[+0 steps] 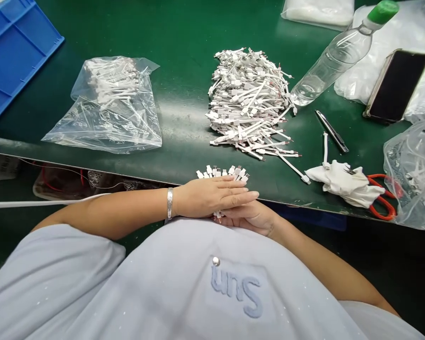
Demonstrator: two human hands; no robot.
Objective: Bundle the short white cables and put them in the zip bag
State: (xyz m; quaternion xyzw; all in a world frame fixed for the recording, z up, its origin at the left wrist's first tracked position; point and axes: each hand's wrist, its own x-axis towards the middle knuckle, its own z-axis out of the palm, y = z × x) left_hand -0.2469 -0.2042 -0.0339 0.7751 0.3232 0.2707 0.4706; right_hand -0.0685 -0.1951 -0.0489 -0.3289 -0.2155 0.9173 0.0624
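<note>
Green worktop (184,38), glossy. Blue bin (17,56) far left corner, clear bag (109,113) of cables next to it, big loose cable pile (248,99) mid-right. Tilted bottle (335,61) with its base at the pile, phone (398,85) on plastic beyond, then pen (331,131). White cloth (345,184) and red-handled scissors (382,215) near the front edge, plastic bag (418,174) just beside.

Front edge slopes down to the right. Bare green shows between bag and pile; narrower strip in front of pile, one cable end sticking into it.

Cable bunch (214,171) at the front edge, between the hands, white plugs fanned outward. Left hand (208,194) flat on top, fingers straight, near-together. Right hand (251,216) underneath, mostly covered; can't tell its grip. Forearms come in from both sides, wrists close to the shirt (184,283).
</note>
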